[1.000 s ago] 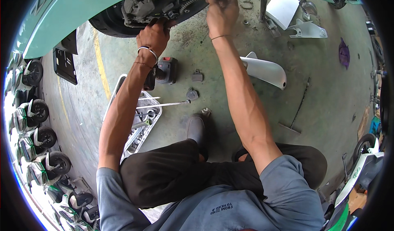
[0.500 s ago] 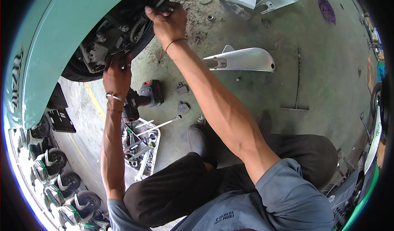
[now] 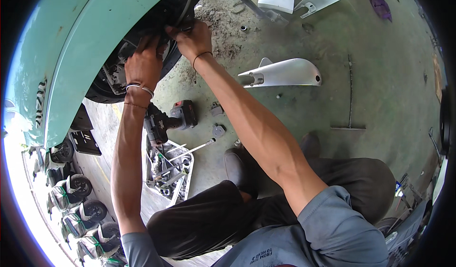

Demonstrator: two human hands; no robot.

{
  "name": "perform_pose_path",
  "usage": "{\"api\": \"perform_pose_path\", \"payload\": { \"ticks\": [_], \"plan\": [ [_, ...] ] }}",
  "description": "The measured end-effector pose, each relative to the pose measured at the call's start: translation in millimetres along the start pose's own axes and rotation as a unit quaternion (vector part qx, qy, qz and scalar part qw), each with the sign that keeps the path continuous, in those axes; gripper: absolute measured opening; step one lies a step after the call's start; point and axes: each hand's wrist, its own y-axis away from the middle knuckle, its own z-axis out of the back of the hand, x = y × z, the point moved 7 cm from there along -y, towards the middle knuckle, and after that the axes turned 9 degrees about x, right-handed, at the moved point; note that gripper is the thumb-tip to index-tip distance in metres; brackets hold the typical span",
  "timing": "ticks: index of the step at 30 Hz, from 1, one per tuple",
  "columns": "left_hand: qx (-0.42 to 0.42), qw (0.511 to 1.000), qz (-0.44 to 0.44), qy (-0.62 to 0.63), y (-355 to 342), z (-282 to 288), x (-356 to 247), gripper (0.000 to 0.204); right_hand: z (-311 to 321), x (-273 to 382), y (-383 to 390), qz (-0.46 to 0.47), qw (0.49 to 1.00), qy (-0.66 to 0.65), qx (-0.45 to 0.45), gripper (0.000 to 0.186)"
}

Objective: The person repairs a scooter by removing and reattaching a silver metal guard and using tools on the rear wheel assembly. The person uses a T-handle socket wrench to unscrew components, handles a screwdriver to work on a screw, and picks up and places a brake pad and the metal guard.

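- Head view, 11 o'clock: a wheel [image 3: 173,63] sits under a smooth, glossy teal panel [image 3: 61,67]; its tyre is round black rubber, with rough, dull metal parts [image 3: 114,76] at the hub.
- 10 to 11 o'clock: the left hand [image 3: 144,70] reaches in at the wheel, back of the hand up, a shiny metal bangle [image 3: 146,89] at its wrist. The fingers bend into the dark parts; I cannot tell whether they close on anything.
- 11 o'clock: the right hand [image 3: 194,41] is just beside it, thumb and fingers bent toward the wheel near a thin, curved cable [image 3: 188,3]. Its fingertips are lost in shadow, so I cannot tell its grip.
- 12 o'clock: crumbly dirt [image 3: 225,37] lies on the concrete, a small metal ring [image 3: 243,28] near it.
- Between 1 and 2: a smooth silver cover [image 3: 287,73], rounded at one end, forked at the other; farther out, a crumpled purple cloth [image 3: 379,3].
- Between 2 and 3: a thin T-shaped bar [image 3: 350,96].
- 9 o'clock: a black drill [image 3: 159,124] with a blocky battery.
- 8 o'clock: an angular tray [image 3: 190,172] of slender metal tools.
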Motion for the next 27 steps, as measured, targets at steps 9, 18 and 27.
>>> {"api": "perform_pose_path", "payload": {
  "ticks": [9, 18, 27],
  "plan": [
    [-0.017, 0.993, 0.037, 0.108, -20.1, -5.9, 4.8, 0.027, -4.4, -12.8, -5.8, -0.03, 0.996, -0.077, 0.029, 0.039],
    [0.068, 0.964, 0.127, 0.223, -27.7, -10.8, 5.4, 0.029, -5.6, -34.1, -11.9, -0.05, 0.988, -0.138, 0.037, 0.029],
    [0.023, 0.982, 0.144, 0.12, -27.5, -6.5, -2.9, 0.033, 17.1, -15.8, -18.3, -0.037, 0.986, -0.159, 0.021, 0.04]
  ]
}}
